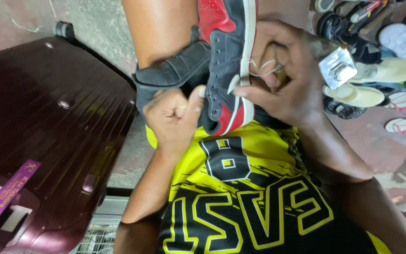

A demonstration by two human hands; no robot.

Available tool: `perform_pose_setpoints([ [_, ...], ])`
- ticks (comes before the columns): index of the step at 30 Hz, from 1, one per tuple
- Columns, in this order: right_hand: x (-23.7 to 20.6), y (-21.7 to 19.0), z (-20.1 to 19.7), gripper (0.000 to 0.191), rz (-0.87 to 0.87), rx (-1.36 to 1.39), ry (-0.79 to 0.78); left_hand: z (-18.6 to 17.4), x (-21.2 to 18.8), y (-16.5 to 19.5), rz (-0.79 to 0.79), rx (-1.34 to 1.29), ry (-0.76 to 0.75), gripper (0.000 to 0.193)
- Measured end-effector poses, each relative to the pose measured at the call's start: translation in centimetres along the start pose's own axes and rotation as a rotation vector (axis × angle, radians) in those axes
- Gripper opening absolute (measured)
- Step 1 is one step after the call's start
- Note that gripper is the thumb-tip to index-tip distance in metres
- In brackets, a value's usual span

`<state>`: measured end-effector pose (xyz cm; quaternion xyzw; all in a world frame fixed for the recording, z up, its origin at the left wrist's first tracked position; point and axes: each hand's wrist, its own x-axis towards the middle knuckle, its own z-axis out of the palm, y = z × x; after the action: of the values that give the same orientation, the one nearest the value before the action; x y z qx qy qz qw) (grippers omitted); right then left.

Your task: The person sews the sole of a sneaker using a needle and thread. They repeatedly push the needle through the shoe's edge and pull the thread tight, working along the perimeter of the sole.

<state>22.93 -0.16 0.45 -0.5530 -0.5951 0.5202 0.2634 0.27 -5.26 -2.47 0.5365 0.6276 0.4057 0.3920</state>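
Against the person's lap, over a yellow and black shirt [240,197], both hands work on a shoe held sole-edge up. To the left a large dark maroon suitcase [48,122] lies flat on the floor, close beside the left forearm, with a purple tag on its near corner. The shoe [222,70] is a black and red high-top with a white sole edge and a black ankle flap folded out to the left; it rests between a bare knee and the chest. The right hand [287,80] curls around the sole side, its grip closed on the shoe, fingertips pressing the white edge, with a loop of white thread [264,68] across the fingers. The left hand [175,117] is fisted below the flap, thumb up against the shoe's side, its grip shut there. Sandals and slippers [377,80] lie heaped on the floor at the right, and a small silvery packet [337,68] shows just beyond the right hand.
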Motion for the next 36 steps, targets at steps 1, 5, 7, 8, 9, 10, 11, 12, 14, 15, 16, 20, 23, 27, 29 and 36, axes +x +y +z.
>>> perform_pose_setpoints([
  [1,0.1,0.0,0.5,0.080,-0.006,-0.044,0.012,-0.2,-0.3,-0.5,-0.025,-0.049,0.022,0.059],
  [5,0.4,0.6,1.5,0.080,-0.052,-0.138,0.057,-3.5,-2.7,-2.9,-0.123,0.019,0.086,0.058],
  [7,0.7,1.1,1.6,0.077,-0.100,-0.071,0.053,-5.7,-4.3,-4.5,-0.240,0.080,0.191,0.058],
  [8,0.8,1.2,1.6,0.076,-0.114,-0.040,0.045,-6.3,-5.0,-5.4,-0.283,0.083,0.235,0.060],
  [9,0.7,1.3,1.7,0.074,-0.094,-0.006,0.025,-6.6,-5.7,-6.2,-0.333,0.032,0.272,0.060],
  [10,0.8,1.3,1.7,0.072,-0.076,0.025,0.010,-6.7,-6.5,-6.8,-0.385,-0.019,0.310,0.059],
  [11,0.7,1.3,1.7,0.071,-0.057,0.056,-0.004,-6.7,-6.9,-7.3,-0.430,-0.070,0.358,0.059],
  [12,0.8,1.3,1.7,0.071,-0.052,0.087,-0.016,-6.7,-6.8,-7.8,-0.464,-0.130,0.374,0.058],
  [14,0.7,1.2,1.7,0.072,-0.074,0.088,-0.033,-6.5,-6.1,-8.0,-0.520,-0.248,0.413,0.055],
  [15,0.6,1.1,1.6,0.073,-0.100,0.052,-0.027,-6.4,-5.5,-7.6,-0.427,-0.137,0.399,0.045],
  [16,0.6,1.0,1.4,0.073,-0.100,0.027,-0.023,-6.4,-4.6,-6.9,-0.331,-0.030,0.376,0.035],
  [20,0.4,0.8,0.3,0.077,-0.031,-0.061,-0.048,-4.9,-2.7,-0.8,0.077,0.391,0.250,0.008],
  [23,0.1,0.1,-0.7,0.091,-0.020,-0.227,-0.097,-1.9,-1.4,2.9,0.163,0.306,-0.133,0.021],
  [27,-0.2,-0.9,-2.6,0.112,0.020,-0.498,-0.198,1.6,1.6,2.6,0.057,0.309,-0.248,0.037],
  [29,-0.6,-1.2,-3.9,0.112,0.011,-0.594,-0.221,2.6,1.9,2.2,0.004,0.274,-0.205,0.019],
  [36,-1.4,0.9,-2.7,0.080,-0.143,-0.536,-0.039,3.2,0.8,0.3,0.024,0.125,-0.063,0.024],
])
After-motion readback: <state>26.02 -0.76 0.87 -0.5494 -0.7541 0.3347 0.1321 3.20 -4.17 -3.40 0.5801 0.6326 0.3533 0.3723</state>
